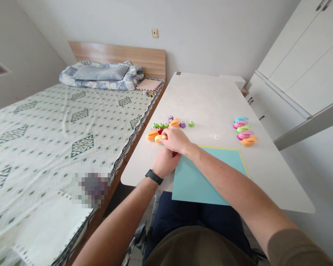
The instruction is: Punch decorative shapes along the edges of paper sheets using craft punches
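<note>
My right hand (178, 140) reaches across to the left, its fingers closed on an orange craft punch (160, 139) with a white flower mark. Below it, my left hand (165, 162), with a dark band at the wrist, is curled near the upper left corner of a teal paper sheet (201, 181). Its fingertips are hidden behind my right hand, so what they hold cannot be seen. Another orange punch (152, 135) lies just left, and a third orange punch (174, 122) sits behind my right hand. Small green pieces (161, 126) and a red piece (160, 130) cluster there.
Purple pieces (182, 124) and a lone green piece (191, 124) stand farther back. White paper bits (215, 136) lie mid-table. A row of coloured punches (244, 129) is at the right. A yellow sheet (240, 155) edges out under the teal one. The bed (58, 122) adjoins the table's left.
</note>
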